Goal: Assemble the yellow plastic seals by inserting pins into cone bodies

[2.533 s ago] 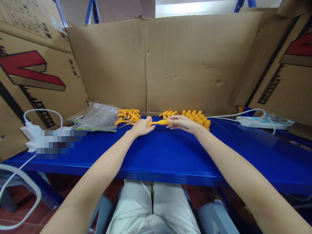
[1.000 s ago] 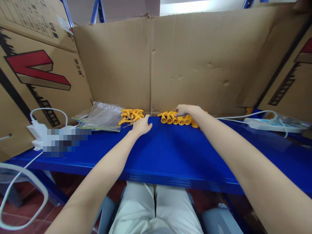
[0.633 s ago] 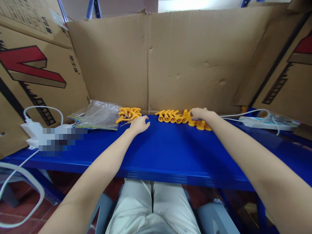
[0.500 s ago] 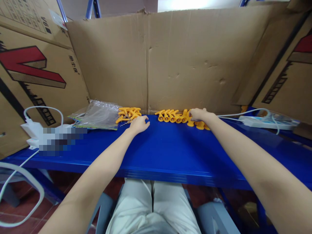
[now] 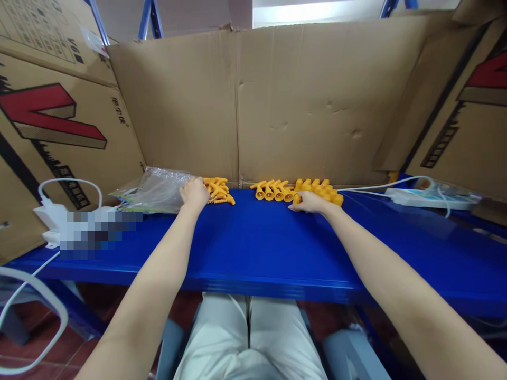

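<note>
"Brown cardboard (image 5: 237, 105) walls off the far side of the blue table (image 5: 253, 248). Seen from the person's seat, where are the yellow things?"

"Forked yellow pieces (image 5: 217, 188) lie heaped at eleven o'clock, with a little of what looks like dark chain at their near edge. Horn-shaped pieces (image 5: 269, 194) lie in a row just past twelve, flared mouths facing the person. Blunt yellow pieces (image 5: 317, 184) stand packed together at one."

"And the hands?"

"Left hand (image 5: 194, 191), at eleven: its fingers curl down at the heap's left edge, beside the clear plastic bag (image 5: 156, 192). They hide whatever is beneath, so nobody can tell whether it grips anything. Right hand (image 5: 311, 202), between twelve and one: thumb and fingers are drawn together around one short yellow piece (image 5: 297, 198), just in front of the packed group."

"How does such a piece likely handle?"

"It looks like moulded plastic, so probably light, fairly stiff and hard to break. Its smooth sides may slip a little; a thumb-and-finger pinch around the middle suits it."

"The forked ones?"

"Likely just as light, but their arms overlap and could snag. One free arm makes the better hold, away from the chain. The horns seem easiest by the narrow stem behind the mouth."
</note>
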`<state>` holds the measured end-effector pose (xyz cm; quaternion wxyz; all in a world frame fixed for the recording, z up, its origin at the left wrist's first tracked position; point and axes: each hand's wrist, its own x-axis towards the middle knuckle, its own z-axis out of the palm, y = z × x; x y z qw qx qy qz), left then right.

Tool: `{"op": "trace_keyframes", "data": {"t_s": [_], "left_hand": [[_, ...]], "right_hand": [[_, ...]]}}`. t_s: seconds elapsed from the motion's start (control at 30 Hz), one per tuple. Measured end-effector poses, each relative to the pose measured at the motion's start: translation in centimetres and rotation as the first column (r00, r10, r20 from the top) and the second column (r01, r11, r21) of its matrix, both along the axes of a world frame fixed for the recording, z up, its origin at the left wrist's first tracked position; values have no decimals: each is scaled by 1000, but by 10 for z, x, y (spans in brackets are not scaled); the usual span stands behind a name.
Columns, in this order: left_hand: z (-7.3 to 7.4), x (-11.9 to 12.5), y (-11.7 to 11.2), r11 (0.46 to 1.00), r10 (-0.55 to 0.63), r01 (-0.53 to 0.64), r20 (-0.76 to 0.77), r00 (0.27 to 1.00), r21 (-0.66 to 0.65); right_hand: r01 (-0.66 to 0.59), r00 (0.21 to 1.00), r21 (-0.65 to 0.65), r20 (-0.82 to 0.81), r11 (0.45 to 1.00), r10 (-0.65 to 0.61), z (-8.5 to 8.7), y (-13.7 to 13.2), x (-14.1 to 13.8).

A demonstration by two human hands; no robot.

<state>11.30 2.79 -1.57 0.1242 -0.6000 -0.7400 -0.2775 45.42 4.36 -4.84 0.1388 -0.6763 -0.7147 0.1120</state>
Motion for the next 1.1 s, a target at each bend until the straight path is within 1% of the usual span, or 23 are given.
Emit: {"op": "trace_keyframes", "data": {"t_s": [0.1, 0.2, 0.3, 0.4, 0.6, 0.67, 0.8, 0.93, 1.1], "left_hand": [[-12, -12, 8, 993, 38, -40, -17, 999, -107], [-26, -19, 16, 977, 40, -39, 0, 999, -209], [-34, -25, 24, 967, 28, -16, 43, 999, -253], [-38, -30, 30, 968, 25, 3, 111, 994, -249], [-40, -36, 35, 975, 103, -58, 204, 974, -214], [-39, -36, 35, 975, 106, -58, 220, 970, -214], [-37, -33, 32, 989, 71, -40, 220, 973, -143], [-30, -27, 29, 992, 64, -38, 216, 974, -123], [-23, -12, 24, 998, -55, 57, 172, 984, -8]], "right_hand": [[6, 1000, 71, 24, 997, -8, -5, 0, -2], [3, 999, 109, 37, 994, -7, -5, -2, -3], [-15, 999, 119, 43, 993, 10, -6, -2, -2], [-25, 999, 126, 42, 992, 19, -7, 0, -1], [-22, 999, 121, 32, 992, 19, -7, -2, -2], [-21, 999, 122, 32, 992, 18, -7, -2, -2], [-25, 1000, 125, 17, 992, 23, -8, 0, -1], [-26, 1000, 124, 13, 992, 24, -11, 4, 2], [-22, 1000, 138, 20, 990, 19, -12, 6, 3]]}}
